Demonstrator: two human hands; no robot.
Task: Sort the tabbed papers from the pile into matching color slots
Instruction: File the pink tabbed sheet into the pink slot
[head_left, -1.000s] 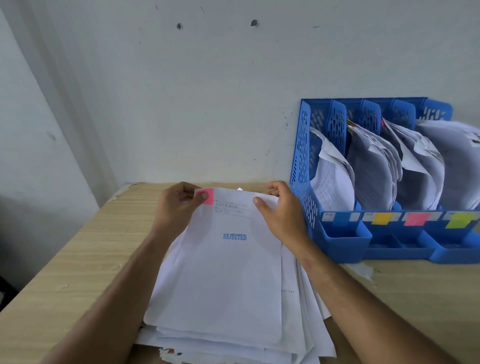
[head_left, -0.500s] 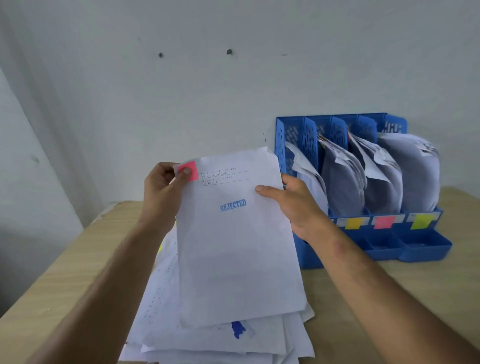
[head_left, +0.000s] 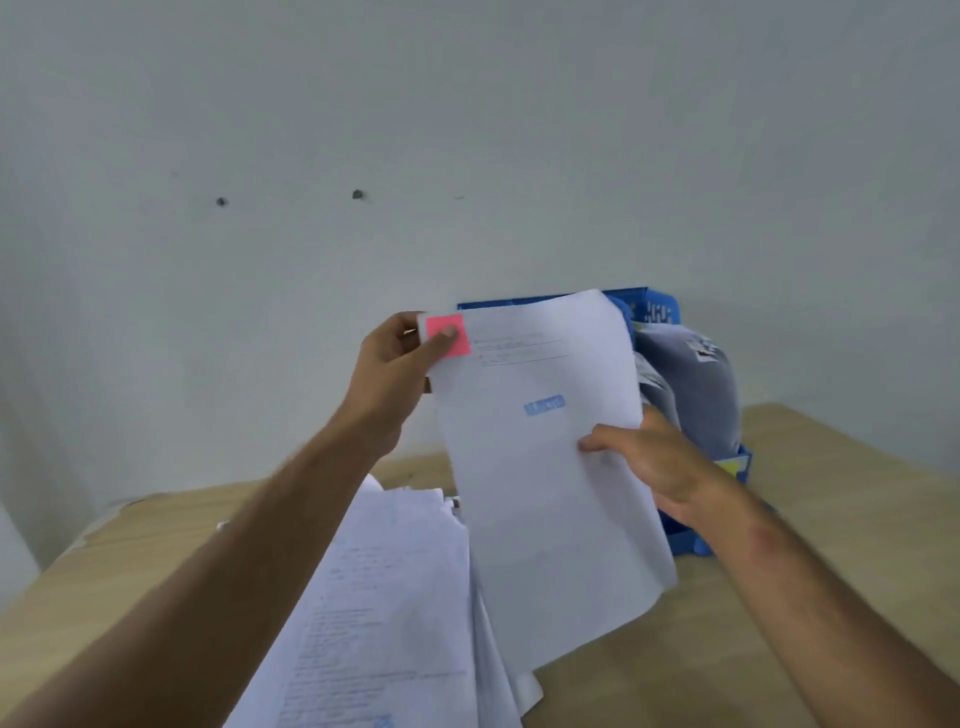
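Surface: wooden desk (head_left: 779, 649) against a pale wall.
Sheet: pink-tabbed paper (head_left: 545, 467) held upright, in front of blue organizer (head_left: 654, 312) at 2 o'clock.
Left hand (head_left: 389, 364): thumb pinching the pink tab (head_left: 448, 335).
Right hand (head_left: 654, 462): fingers clamped on the sheet's right edge.
Handling: light, floppy; support both edges.
Obstacles: pile (head_left: 395, 597) at 7 o'clock; filed papers crowd the slots.

Blue file rack (head_left: 657, 312): mostly hidden behind held sheet (head_left: 545, 467); sheet's blue stamp (head_left: 544, 405) blurred, unreadable; paper pile (head_left: 384, 613) cut off by bottom edge.
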